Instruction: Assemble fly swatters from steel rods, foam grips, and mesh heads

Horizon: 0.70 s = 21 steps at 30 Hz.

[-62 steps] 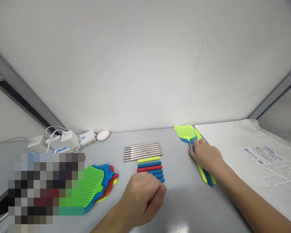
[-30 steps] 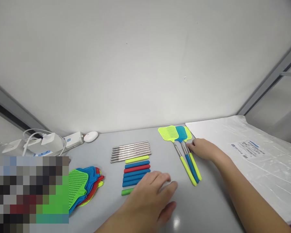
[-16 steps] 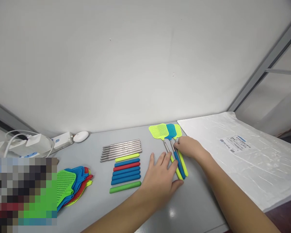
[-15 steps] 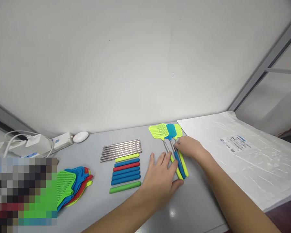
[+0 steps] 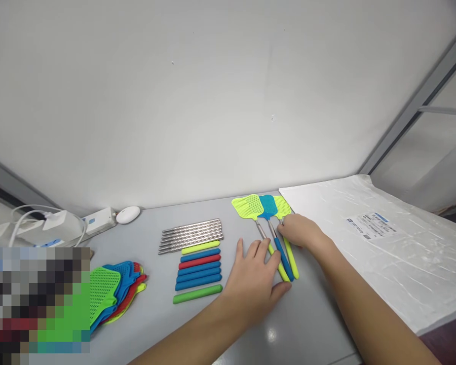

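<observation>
Three fly swatters with metal shafts lie side by side: a yellow one (image 5: 248, 207) on the left, a blue one (image 5: 268, 206) in the middle and another yellow one (image 5: 284, 205) on the right. My right hand (image 5: 303, 232) grips the shaft of the right yellow swatter, its fingertips partly hidden. My left hand (image 5: 254, 281) lies with fingers spread over the left yellow swatter's handle. Just left of it are several loose grips, among them a green one (image 5: 197, 294) and a red one (image 5: 199, 262). Behind these, several metal rods (image 5: 192, 235) lie in a row.
Swatter heads (image 5: 105, 289) in several colours are stacked at the left, partly covered by a blurred patch. A power strip (image 5: 99, 220) with cables and a white oval object (image 5: 128, 215) sit behind. White plastic packaging (image 5: 327, 203) covers the right side, and a wall (image 5: 213, 101) rises behind.
The right yellow swatter has shifted slightly right with my right hand, so its head stands out more beside the blue one. My left hand stays nearly in place.
</observation>
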Motion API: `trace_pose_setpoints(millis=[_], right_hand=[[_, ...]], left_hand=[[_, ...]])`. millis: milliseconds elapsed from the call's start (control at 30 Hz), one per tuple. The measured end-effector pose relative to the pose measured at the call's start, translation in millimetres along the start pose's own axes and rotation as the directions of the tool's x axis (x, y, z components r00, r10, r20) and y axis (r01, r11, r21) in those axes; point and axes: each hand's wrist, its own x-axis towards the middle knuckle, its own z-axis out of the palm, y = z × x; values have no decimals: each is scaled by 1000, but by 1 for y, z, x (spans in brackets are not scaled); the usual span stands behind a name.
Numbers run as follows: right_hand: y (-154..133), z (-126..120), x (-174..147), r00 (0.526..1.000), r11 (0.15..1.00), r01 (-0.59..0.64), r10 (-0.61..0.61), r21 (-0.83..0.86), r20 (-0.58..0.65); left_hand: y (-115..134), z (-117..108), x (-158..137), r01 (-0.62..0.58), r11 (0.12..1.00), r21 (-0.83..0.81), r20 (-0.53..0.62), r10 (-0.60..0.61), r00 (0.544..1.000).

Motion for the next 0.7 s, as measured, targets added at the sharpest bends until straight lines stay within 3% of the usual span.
trace_pose_setpoints(millis=[267,467,700], right_hand=[[1,-1,-5,994,1000,-20,21,5,-108],[-5,-8,-21,959,999,-30,24,-17,-282],[-46,16,-36,895,976,214,-216,-51,-391]], left_hand=[[-3,-14,-9,-28,999,-24,11,28,1000],[-38,-47,-54,-115,993,-9,-13,115,993],[-76,-69,-111,-33,997,68,-80,38,996]])
